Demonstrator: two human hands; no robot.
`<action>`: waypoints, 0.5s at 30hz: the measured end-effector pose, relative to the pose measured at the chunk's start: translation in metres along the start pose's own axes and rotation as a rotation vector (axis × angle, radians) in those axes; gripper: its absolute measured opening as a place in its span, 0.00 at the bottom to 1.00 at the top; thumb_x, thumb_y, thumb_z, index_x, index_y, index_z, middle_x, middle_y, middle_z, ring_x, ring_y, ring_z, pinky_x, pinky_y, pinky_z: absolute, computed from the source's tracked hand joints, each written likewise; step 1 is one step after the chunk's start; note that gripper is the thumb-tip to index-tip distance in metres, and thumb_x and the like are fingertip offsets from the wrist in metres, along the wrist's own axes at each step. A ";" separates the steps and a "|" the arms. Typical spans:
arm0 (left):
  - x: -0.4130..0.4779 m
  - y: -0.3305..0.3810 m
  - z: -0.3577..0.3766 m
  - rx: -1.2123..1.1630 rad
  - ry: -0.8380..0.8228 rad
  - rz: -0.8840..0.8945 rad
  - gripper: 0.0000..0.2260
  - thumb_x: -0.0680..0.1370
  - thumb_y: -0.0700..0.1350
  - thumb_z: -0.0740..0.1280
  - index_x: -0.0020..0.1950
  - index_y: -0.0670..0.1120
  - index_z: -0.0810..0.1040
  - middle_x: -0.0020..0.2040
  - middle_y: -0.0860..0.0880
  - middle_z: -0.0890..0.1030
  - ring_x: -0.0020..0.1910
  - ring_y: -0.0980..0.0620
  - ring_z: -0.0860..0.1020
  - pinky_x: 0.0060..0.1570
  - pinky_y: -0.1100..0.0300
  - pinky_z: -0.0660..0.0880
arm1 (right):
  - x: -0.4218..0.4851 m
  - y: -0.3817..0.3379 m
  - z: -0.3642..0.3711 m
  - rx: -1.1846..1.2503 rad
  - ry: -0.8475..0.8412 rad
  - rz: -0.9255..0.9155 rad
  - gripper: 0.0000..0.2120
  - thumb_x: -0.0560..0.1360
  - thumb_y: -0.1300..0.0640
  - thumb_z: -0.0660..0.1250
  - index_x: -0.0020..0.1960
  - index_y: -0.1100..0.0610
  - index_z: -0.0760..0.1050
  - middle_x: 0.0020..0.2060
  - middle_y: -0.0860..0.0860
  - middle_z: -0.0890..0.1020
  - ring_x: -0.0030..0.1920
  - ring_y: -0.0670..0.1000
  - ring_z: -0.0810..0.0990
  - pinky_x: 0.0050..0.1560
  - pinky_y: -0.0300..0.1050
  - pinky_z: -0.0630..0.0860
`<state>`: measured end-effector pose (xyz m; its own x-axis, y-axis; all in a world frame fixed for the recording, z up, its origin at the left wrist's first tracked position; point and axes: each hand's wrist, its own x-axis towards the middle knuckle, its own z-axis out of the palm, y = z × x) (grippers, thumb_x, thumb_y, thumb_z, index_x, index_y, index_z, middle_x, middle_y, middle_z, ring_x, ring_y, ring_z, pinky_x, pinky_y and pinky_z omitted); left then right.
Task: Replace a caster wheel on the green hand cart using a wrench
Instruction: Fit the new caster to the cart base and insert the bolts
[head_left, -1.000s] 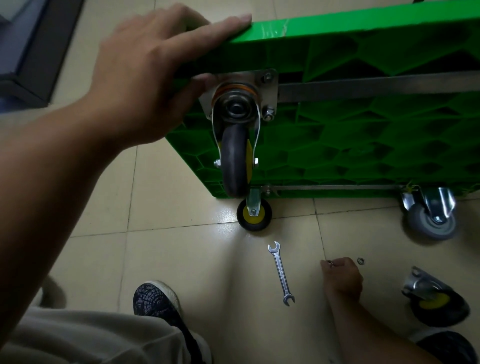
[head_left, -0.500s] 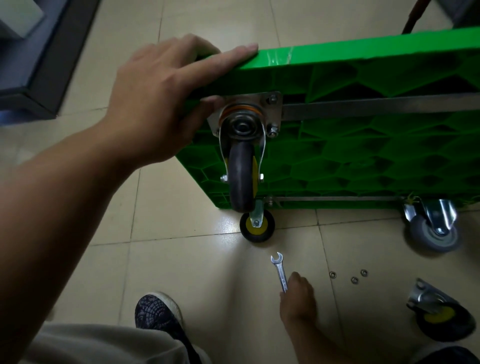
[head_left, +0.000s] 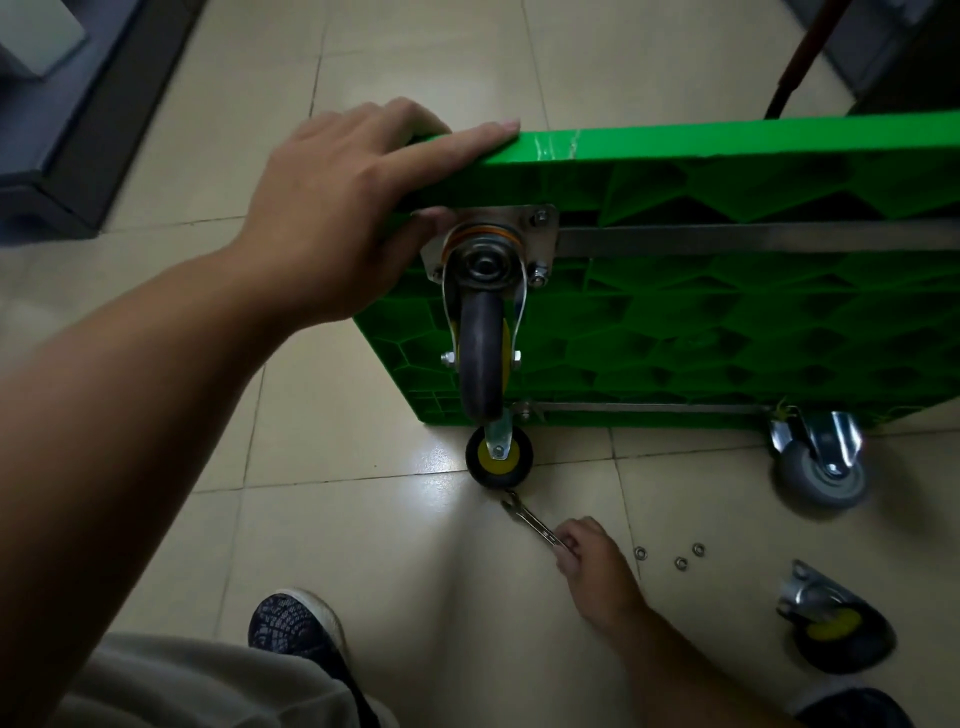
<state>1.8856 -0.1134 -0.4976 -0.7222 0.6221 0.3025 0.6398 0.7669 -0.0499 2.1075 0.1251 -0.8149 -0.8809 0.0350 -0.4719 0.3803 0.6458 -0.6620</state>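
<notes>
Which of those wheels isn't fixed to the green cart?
The black caster with the yellow hub, lying loose on the floor at lower right. The other three are attached to the cart.

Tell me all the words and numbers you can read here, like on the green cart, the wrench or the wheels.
None: no word, number or sign can be read in this picture.
wrench: any size stamp is too small and blurred to read.
green cart: no label shows; the pale marks on its top edge are scuffs, not letters.
mounted caster: no marking shows.
loose caster: too dark to show any marking.
</notes>
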 end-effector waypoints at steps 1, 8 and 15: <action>0.000 0.001 -0.001 -0.007 -0.002 0.003 0.27 0.83 0.54 0.59 0.83 0.60 0.60 0.65 0.42 0.76 0.57 0.38 0.75 0.50 0.48 0.68 | 0.001 -0.004 -0.013 -0.011 -0.006 -0.045 0.05 0.79 0.64 0.66 0.48 0.55 0.78 0.45 0.49 0.76 0.43 0.49 0.77 0.45 0.45 0.75; -0.014 0.023 -0.011 -0.045 -0.008 -0.016 0.28 0.82 0.48 0.66 0.81 0.60 0.63 0.61 0.41 0.78 0.54 0.39 0.76 0.48 0.49 0.69 | -0.006 -0.067 -0.144 -0.166 0.013 -0.242 0.04 0.78 0.58 0.68 0.45 0.50 0.77 0.40 0.49 0.82 0.43 0.54 0.80 0.46 0.51 0.78; -0.044 0.060 -0.028 -0.033 -0.038 -0.120 0.30 0.81 0.47 0.68 0.81 0.62 0.63 0.60 0.41 0.79 0.53 0.39 0.77 0.47 0.51 0.67 | -0.066 -0.122 -0.221 0.038 0.056 -0.452 0.08 0.80 0.52 0.69 0.44 0.53 0.79 0.34 0.51 0.79 0.35 0.47 0.75 0.39 0.47 0.72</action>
<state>1.9634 -0.0992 -0.4871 -0.8028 0.5324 0.2685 0.5563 0.8308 0.0159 2.0569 0.2124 -0.5748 -0.9742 -0.2023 -0.0996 -0.0366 0.5776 -0.8155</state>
